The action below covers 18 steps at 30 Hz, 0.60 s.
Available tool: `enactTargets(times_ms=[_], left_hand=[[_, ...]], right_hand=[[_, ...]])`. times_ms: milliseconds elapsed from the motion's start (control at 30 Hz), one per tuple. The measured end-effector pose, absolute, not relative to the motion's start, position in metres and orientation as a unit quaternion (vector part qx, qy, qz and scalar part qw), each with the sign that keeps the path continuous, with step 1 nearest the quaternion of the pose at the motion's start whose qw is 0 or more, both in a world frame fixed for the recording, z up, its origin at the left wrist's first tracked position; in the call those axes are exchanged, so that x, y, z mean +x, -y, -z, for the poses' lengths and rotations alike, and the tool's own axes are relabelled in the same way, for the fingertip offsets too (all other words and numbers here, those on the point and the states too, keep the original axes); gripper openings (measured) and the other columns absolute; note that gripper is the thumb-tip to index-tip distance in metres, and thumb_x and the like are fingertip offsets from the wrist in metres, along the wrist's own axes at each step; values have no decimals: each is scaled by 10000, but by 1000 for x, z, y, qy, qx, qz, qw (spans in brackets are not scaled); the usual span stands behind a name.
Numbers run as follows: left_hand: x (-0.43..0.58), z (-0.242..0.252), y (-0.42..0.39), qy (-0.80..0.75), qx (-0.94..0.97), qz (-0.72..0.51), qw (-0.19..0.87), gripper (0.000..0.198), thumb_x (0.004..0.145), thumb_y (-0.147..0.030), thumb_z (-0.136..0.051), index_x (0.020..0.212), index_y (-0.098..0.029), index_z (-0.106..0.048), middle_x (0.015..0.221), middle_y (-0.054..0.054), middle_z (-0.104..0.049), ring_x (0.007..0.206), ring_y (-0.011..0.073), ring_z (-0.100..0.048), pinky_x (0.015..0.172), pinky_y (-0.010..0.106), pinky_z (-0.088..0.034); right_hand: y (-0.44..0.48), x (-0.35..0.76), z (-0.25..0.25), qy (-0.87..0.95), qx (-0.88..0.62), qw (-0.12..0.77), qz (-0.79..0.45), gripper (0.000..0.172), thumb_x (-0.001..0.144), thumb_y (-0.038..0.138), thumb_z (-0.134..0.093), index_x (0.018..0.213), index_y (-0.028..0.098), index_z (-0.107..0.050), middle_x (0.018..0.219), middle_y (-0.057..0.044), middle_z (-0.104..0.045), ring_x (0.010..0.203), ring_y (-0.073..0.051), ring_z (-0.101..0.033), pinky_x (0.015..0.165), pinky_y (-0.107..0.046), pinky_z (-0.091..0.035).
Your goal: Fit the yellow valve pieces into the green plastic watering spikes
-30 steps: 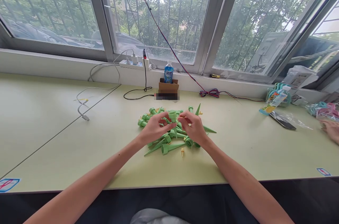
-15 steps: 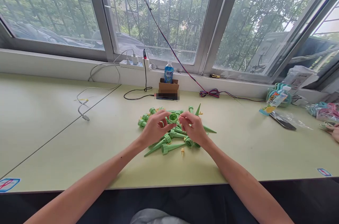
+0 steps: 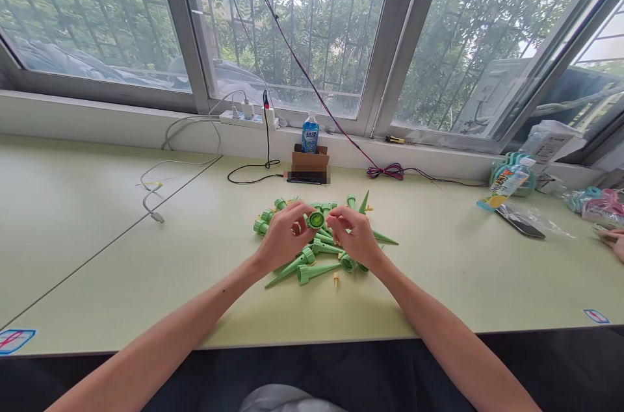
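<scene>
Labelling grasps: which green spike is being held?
The green spike in the left hand, its open cup end facing the camera; the other green spikes lie piled on the table.

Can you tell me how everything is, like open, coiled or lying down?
Left hand, gripping a green spike
Green spike, open end facing the camera
Right hand, fingers bent; anything held is hidden
Other green spikes, heaped together
Small yellow piece, loose and apart
Blue bottle, upright
Orange-labelled bottle, capped
Phone, lying flat
Power strip, plugs in it
Red-and-black cable, partly coiled
</scene>
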State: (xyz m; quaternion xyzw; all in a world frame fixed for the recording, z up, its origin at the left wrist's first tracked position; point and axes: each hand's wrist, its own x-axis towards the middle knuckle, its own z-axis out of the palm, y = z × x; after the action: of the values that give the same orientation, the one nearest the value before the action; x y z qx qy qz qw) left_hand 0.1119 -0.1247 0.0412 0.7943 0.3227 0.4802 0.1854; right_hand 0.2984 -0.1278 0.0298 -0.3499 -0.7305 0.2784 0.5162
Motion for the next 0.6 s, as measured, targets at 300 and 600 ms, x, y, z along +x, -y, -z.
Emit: enactTargets(times_ms=[300, 600], left_hand=[[112, -42, 124, -343, 780, -489, 187, 63, 820, -165, -595, 874, -197, -595, 858, -3, -530, 586, 68, -522, 474, 175, -446], [112, -43, 125, -391, 746, -482, 242, 171, 783, -232, -636, 862, -204, -488, 788, -32, -529, 530, 63, -497, 449, 175, -418]], right_hand=[[127, 300, -28, 720, -349, 515, -309, 241, 925, 437, -569, 894, 199, -564, 605, 30, -530, 480, -107, -526, 482, -225, -413], [126, 299, -26, 713, -352, 523, -307, 235, 915, 440, -586, 905, 205, -573, 669, 23, -559, 490, -95, -526, 474, -215, -411]])
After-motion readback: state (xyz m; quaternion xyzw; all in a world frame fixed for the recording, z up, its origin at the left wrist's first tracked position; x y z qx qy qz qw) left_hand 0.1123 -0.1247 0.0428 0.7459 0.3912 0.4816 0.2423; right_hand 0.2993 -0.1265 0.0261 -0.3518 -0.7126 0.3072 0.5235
